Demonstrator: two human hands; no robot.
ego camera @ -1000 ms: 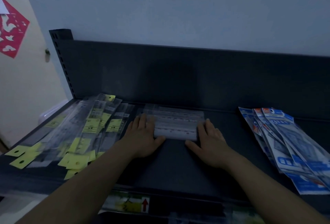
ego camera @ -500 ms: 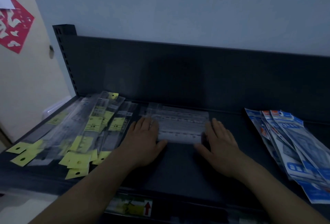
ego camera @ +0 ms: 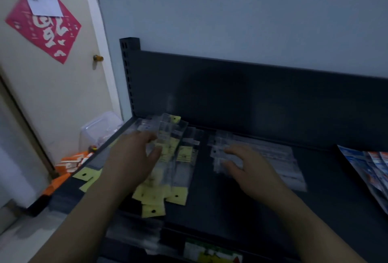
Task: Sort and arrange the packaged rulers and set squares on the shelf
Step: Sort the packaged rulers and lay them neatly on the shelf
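Note:
Long clear ruler packs with yellow header tags (ego camera: pixel 174 158) lie in a loose pile on the left of the dark shelf (ego camera: pixel 220 210). My left hand (ego camera: pixel 132 158) hovers over that pile with fingers spread and loosely bent, holding nothing. A neat stack of clear packs (ego camera: pixel 273 158) lies crosswise mid-shelf. My right hand (ego camera: pixel 249 168) rests over its left end, fingers relaxed and spread. Blue and white set-square packs (ego camera: pixel 371 170) fan out at the far right edge.
The shelf's dark back panel (ego camera: pixel 252 99) rises behind the packs, with a slotted upright (ego camera: pixel 127 78) at its left. Left of the shelf stand a clear plastic bin (ego camera: pixel 98 130) and orange boxes (ego camera: pixel 71 162) by a door (ego camera: pixel 52 84). Labels (ego camera: pixel 212 252) line the shelf's front edge.
My left hand left the crosswise stack and moved left over the yellow-tagged pile. My right hand shifted to the stack's left end. The view swung left.

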